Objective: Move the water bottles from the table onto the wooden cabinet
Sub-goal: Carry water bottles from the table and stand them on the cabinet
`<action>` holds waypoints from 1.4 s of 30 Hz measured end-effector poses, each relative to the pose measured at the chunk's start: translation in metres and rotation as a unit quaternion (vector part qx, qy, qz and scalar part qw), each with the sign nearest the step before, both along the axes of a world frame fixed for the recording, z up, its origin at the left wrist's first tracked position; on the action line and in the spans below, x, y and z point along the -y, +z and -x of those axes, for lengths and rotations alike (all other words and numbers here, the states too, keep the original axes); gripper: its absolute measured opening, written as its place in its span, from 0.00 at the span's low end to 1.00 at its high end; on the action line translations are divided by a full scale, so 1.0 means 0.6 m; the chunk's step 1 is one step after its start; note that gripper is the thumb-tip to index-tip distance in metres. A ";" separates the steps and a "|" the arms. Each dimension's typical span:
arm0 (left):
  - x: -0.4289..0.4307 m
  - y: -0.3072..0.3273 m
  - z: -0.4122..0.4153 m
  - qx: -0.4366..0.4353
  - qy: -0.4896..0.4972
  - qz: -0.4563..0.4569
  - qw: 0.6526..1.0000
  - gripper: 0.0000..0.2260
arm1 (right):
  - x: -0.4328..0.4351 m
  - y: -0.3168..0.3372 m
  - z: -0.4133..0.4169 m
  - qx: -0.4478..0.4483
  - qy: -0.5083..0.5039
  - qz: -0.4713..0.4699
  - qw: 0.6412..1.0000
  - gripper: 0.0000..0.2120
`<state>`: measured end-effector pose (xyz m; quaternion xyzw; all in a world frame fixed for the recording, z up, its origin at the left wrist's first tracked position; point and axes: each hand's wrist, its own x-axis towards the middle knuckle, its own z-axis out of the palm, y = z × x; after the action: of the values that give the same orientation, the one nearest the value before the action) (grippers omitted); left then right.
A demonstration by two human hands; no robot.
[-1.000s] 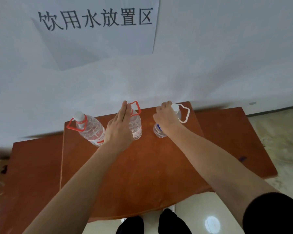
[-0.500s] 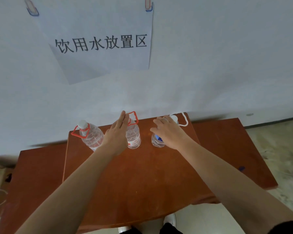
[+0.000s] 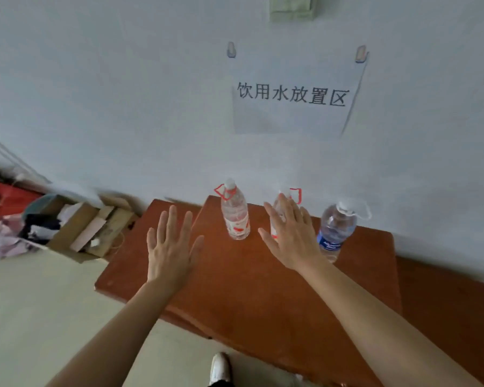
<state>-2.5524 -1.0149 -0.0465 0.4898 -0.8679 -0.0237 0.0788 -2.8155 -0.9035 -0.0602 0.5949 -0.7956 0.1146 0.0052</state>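
Three clear water bottles stand in a row at the back of the reddish wooden cabinet (image 3: 249,291), near the wall. The left bottle (image 3: 234,216) has a red handle loop and red label. The middle bottle (image 3: 276,208), also red-handled, is largely hidden behind my right hand (image 3: 289,238). The right bottle (image 3: 336,230) has a white handle and a blue label. My right hand is flat with spread fingers, in front of the middle bottle, holding nothing. My left hand (image 3: 171,247) is spread open over the cabinet's left part, left of the bottles, empty.
A paper sign (image 3: 291,96) with black characters is clipped to the white wall above the bottles. Left of the cabinet, on the floor, sit cardboard boxes (image 3: 90,227) with clutter and a red item (image 3: 3,196). A lower wooden surface (image 3: 444,303) extends right. My white shoe (image 3: 220,367) shows below.
Both hands have come off the bottles and pulled back, open and spread. The view has swung left, so the bottles and sign now sit right of centre and the boxes appear.
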 end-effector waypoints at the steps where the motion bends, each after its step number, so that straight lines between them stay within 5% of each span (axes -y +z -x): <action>1: -0.012 0.001 -0.032 0.006 0.028 0.001 1.000 0.30 | 0.014 0.000 -0.028 0.017 0.022 -0.004 1.000 0.33; 13: -0.143 0.075 -0.485 -0.031 0.288 0.050 0.956 0.32 | 0.106 0.092 -0.507 0.050 0.249 0.066 0.965 0.33; 21: -0.256 0.156 -0.983 -0.037 0.420 0.171 0.890 0.31 | 0.127 0.160 -1.057 0.079 0.394 0.099 0.910 0.34; 29: -0.383 0.164 -1.348 -0.031 0.549 0.237 0.801 0.31 | 0.095 0.176 -1.495 0.109 0.542 0.121 0.825 0.33; 42: -0.438 0.173 -1.837 0.067 0.739 0.210 0.637 0.31 | 0.136 0.159 -2.172 0.187 0.728 0.141 0.645 0.34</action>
<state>-1.4504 -0.7518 0.0571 0.9383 -0.2012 0.2578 0.1123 -1.5120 -0.9853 0.0353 0.9404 -0.0647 0.3012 -0.1444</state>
